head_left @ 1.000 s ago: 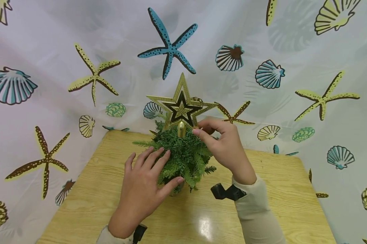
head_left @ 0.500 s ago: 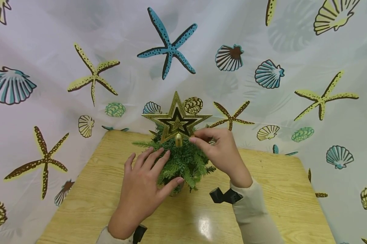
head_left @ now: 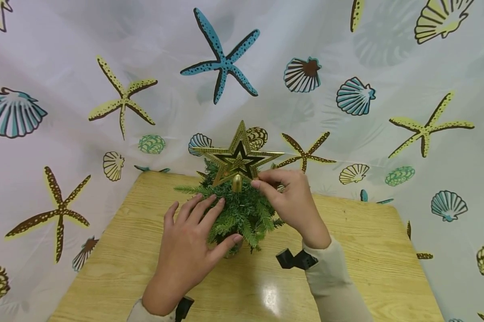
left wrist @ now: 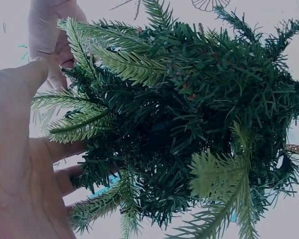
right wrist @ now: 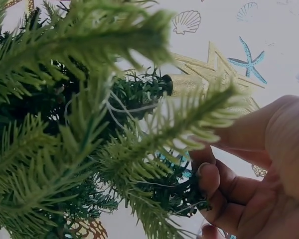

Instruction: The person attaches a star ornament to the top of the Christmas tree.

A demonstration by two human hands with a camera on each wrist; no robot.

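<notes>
A gold star tree topper [head_left: 238, 162] stands over the crown of a small artificial Christmas tree [head_left: 246, 217]. My right hand [head_left: 292, 199] pinches the star's lower right point between thumb and fingers. In the right wrist view, the dark mouth of the star's socket [right wrist: 189, 85] meets the tip of the top sprig. My left hand [head_left: 191, 248] lies at the tree's near left side, fingers spread. The left wrist view has branches [left wrist: 79, 124] in front of some of those fingers. The tree's base is mostly hidden under the greenery.
The tree stands on a light wooden table [head_left: 117, 259]. A white cloth [head_left: 266, 27] printed with starfish and shells hangs behind it and along both sides. Black wrist cameras [head_left: 296, 258] sit on both sleeves.
My right hand has brought the star down onto the tree's crown, first moving it slightly left, then tilting it a little back to the right. The left hand keeps its place.
</notes>
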